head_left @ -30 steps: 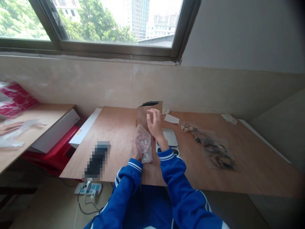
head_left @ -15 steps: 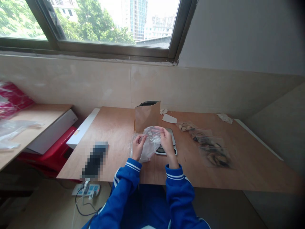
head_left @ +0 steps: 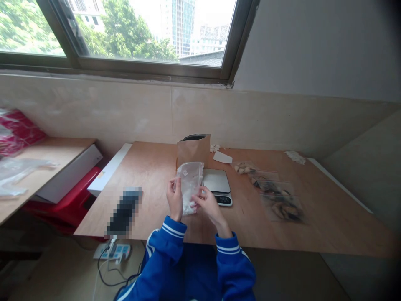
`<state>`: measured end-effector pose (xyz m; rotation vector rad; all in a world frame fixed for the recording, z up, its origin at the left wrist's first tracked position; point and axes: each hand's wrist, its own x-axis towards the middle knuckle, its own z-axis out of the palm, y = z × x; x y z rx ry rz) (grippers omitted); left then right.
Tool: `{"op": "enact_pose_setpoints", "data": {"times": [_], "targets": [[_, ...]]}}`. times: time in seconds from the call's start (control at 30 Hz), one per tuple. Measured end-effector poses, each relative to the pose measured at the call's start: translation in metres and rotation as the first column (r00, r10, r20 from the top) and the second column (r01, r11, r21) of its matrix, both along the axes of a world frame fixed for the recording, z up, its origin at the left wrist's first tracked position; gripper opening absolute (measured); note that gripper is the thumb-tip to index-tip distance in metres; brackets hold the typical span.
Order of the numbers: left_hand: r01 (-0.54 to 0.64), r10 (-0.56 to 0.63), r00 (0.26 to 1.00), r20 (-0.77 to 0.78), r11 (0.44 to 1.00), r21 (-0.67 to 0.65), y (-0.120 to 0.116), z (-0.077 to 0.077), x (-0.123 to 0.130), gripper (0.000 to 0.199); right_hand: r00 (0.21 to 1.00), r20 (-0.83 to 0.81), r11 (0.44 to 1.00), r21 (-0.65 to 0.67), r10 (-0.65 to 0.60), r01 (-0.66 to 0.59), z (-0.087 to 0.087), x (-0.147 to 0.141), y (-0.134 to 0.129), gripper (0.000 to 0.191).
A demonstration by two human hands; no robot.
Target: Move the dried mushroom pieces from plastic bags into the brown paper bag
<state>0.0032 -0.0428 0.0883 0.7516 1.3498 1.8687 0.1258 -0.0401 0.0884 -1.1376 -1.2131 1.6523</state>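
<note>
- Your left hand point(head_left: 174, 201) is upright, its fingers in a narrow pinch on the left edge of a clear plastic bag point(head_left: 189, 188).
- Your right hand point(head_left: 208, 205) reaches in from the other side, with its fingertips closed on the bag's lower right corner.
- You hold the bag upright just above the plywood table point(head_left: 150, 175), touching neither the scale nor the paper pouch. White material fills its lower part, and a small label sits near its top left corner. You cannot tell from this view whether its top is sealed.
- The digital kitchen scale point(head_left: 216, 186) sits just right of the bag, with nothing on its silver platform.
- Behind the bag, a kraft paper pouch point(head_left: 193, 150) stands with its dark-lined mouth open. Its contents are hidden.
- To the right, a bag of pale pieces point(head_left: 244, 168) and a larger bag of dark and tan pieces point(head_left: 282, 205) lie flat on the table, each already filled.
- A white paper slip point(head_left: 222, 157) and some white crumbs point(head_left: 214, 148) lie beside the pouch.
- A pixelated object point(head_left: 124, 211) lies left of your hands, too blurred to identify.
</note>
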Motion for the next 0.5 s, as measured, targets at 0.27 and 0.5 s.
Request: {"op": "enact_pose_setpoints", "data": {"times": [0.27,0.5], "targets": [[-0.165,0.174,0.977,0.125,0.983,-0.079,-0.011,0.002,-0.045,0.034,0.995,-0.052,0.996,0.033,-0.082,0.083,-0.001,0.032,-0.007,0.047],[-0.033,0.038,0.998,0.040,0.993,-0.110,-0.019,-0.004,-0.018,0.036,0.990,-0.012,0.989,0.041,0.141,-0.141,-0.007,-0.009,-0.018,0.054]]}}
